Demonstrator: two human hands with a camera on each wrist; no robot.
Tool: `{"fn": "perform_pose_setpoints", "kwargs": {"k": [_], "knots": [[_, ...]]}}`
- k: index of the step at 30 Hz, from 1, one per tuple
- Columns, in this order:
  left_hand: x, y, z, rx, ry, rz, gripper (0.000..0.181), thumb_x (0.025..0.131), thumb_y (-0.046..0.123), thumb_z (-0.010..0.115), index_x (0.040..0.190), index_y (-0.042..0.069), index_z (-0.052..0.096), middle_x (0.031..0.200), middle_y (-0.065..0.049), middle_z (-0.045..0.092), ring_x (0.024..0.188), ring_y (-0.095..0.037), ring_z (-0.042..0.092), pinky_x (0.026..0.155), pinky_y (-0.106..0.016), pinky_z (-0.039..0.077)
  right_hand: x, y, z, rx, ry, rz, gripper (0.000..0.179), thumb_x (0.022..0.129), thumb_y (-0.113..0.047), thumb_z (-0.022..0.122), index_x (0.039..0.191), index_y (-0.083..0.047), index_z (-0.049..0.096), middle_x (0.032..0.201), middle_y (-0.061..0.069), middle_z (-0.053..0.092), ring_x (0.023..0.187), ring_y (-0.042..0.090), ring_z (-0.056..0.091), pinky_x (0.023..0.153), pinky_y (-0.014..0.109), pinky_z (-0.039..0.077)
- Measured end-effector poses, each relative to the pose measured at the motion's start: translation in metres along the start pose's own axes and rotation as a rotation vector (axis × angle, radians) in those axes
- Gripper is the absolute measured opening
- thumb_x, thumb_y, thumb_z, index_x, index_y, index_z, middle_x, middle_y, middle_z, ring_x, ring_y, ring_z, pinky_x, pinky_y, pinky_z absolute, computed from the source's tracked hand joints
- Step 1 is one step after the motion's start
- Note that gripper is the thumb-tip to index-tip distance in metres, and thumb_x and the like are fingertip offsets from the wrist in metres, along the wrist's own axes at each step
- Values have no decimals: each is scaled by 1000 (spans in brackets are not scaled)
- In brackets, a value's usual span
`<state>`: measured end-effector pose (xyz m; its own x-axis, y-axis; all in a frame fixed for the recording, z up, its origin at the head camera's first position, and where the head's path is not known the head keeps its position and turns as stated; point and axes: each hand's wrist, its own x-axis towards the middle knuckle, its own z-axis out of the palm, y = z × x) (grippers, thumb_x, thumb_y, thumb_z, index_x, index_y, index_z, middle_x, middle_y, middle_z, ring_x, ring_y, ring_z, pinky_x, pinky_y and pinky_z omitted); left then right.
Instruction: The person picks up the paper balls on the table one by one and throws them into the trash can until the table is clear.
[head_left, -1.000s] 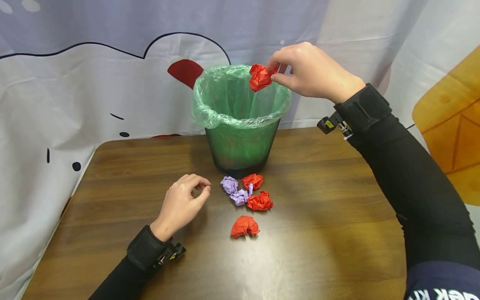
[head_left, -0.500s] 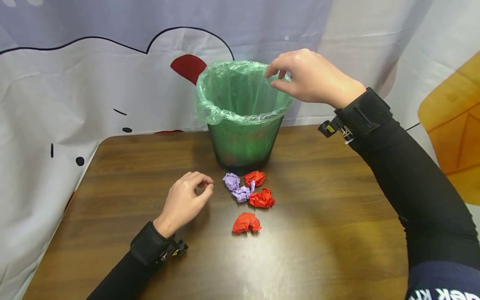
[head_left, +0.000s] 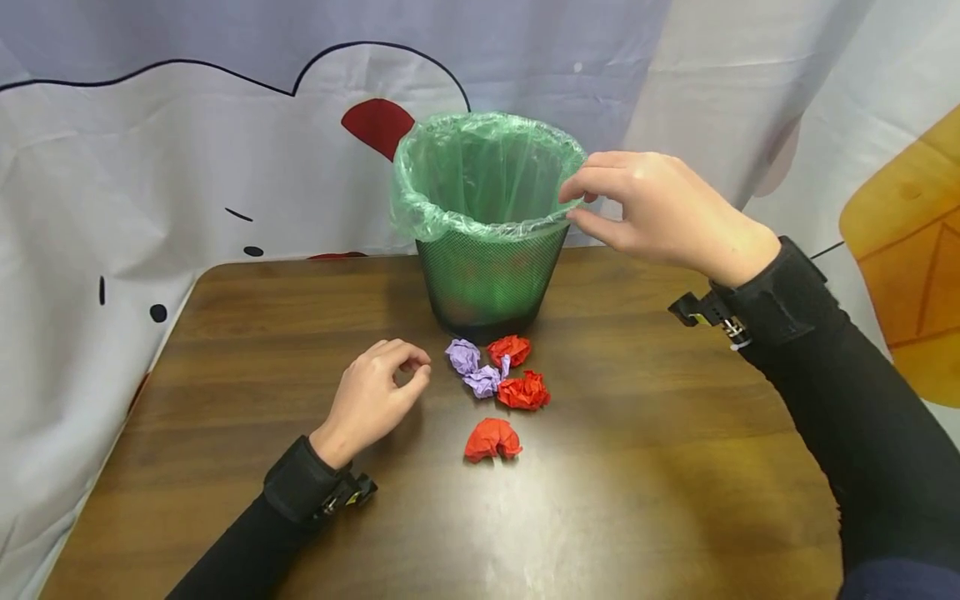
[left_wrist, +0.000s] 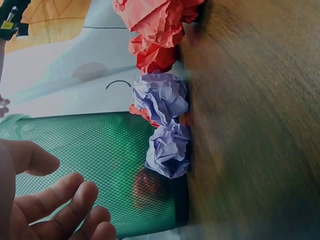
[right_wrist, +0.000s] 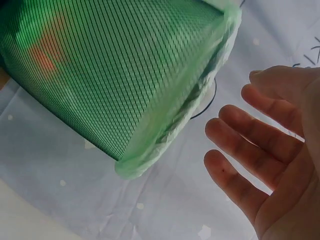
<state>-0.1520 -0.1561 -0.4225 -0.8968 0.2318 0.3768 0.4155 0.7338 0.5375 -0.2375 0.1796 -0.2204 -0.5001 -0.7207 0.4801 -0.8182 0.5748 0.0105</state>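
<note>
A black mesh wastebasket (head_left: 491, 279) with a green plastic liner (head_left: 427, 218) over its rim stands at the back of the table. My right hand (head_left: 652, 208) is beside the basket's right rim, its fingers apart with nothing between them. Reddish shapes show through the mesh. In front of the basket lie two lilac crumpled paper balls (head_left: 482, 382) and two red crumpled paper balls (head_left: 524, 390) in a cluster. Another red paper ball (head_left: 492, 440) sits nearer. My left hand (head_left: 375, 396) rests left of the cluster, loosely curled and holding nothing.
The brown wooden table (head_left: 300, 308) has a rounded far left corner. A patterned curtain (head_left: 135, 183) hangs behind the table and the basket. Black straps with small cameras (head_left: 780, 292) are on both wrists.
The red paper ball in my right hand was let go over the basket and is out of sight. The right hand then came down and to the right. My left hand stayed put.
</note>
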Motion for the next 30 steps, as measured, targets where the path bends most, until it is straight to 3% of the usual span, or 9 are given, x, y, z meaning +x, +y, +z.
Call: {"fn": "perform_pose_setpoints", "kwargs": {"k": [14, 23, 30], "knots": [[-1, 3, -1, 10, -31, 1, 9, 91, 23, 67, 96, 17, 73, 89, 5, 66, 85, -19, 62, 71, -33, 48, -42, -17, 18, 78, 31, -43, 14, 88, -13, 74, 101, -17, 73, 97, -8, 71, 83, 6, 63, 71, 32, 52], [-3, 8, 0, 39, -115, 2, 17, 91, 27, 69, 102, 16, 73, 96, 3, 69, 93, -16, 61, 80, -39, 52, -61, -17, 40, 127, -50, -1, 15, 90, -18, 73, 105, -18, 72, 100, -9, 69, 88, 8, 63, 77, 32, 53], [-3, 9, 0, 43, -125, 1, 18, 91, 26, 69, 103, 15, 73, 98, 1, 69, 93, -18, 62, 80, -39, 52, -74, -20, 54, 151, -85, 29, 17, 90, -20, 73, 107, -18, 71, 102, -9, 69, 92, 11, 66, 79, 34, 54]]}}
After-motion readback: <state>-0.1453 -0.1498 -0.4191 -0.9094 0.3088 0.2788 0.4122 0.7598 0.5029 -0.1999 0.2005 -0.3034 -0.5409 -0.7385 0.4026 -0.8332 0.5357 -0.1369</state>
